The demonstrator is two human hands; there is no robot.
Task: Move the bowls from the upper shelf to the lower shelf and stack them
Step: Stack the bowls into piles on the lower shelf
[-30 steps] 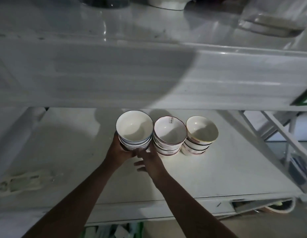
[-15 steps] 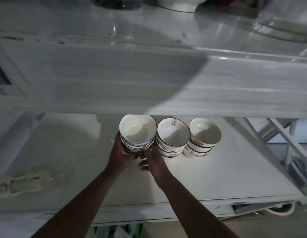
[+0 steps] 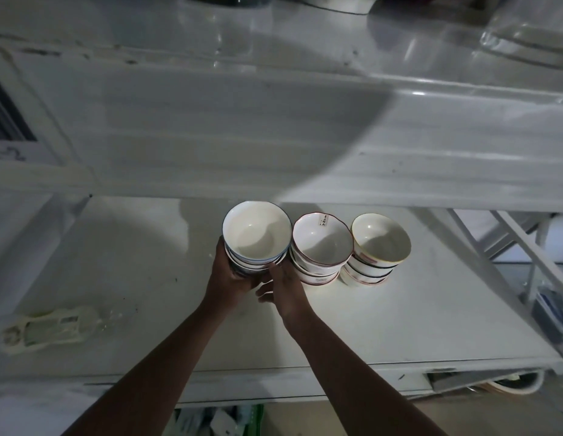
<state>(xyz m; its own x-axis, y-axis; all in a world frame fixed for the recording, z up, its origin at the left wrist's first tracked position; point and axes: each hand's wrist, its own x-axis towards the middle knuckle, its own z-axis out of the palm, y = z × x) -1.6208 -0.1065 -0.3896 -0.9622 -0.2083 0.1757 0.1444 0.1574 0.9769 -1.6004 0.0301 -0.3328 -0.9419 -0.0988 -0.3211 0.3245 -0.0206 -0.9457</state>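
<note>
Head view, looking down on a white two-tier shelving unit. Three stacks of white ceramic bowls stand in a row on the lower shelf (image 3: 400, 325), just below the front edge of the upper shelf (image 3: 274, 136).

The blue-rimmed stack (image 3: 257, 236) is the leftmost; its top bowl shows an empty, pale interior. The left hand (image 3: 231, 275) grips this stack from its left and near side, fingers curled round the lower bowls, thumb edge up against the wall. The right hand (image 3: 281, 286) rests against the stack's near right side, between it and the neighbouring stack; its fingers lie fairly straight and pressed to the bowls, while the fingertips themselves are hidden, so whether they wrap the stack cannot be told. Both forearms enter from the bottom of the view.

The red-rimmed stack (image 3: 322, 242) stands just beside the first, rims nearly touching; a small printed label sits inside the far wall of its top bowl. The yellow-rimmed stack (image 3: 381, 239) stands just to the right of it and is narrower.

A pale plastic-wrapped package (image 3: 50, 328) lies flat on the lower shelf, well apart to the left. On the upper shelf, a clear plastic bag (image 3: 532, 29) sits at the far right, and the bases of other vessels are cut off by the top edge.
</note>
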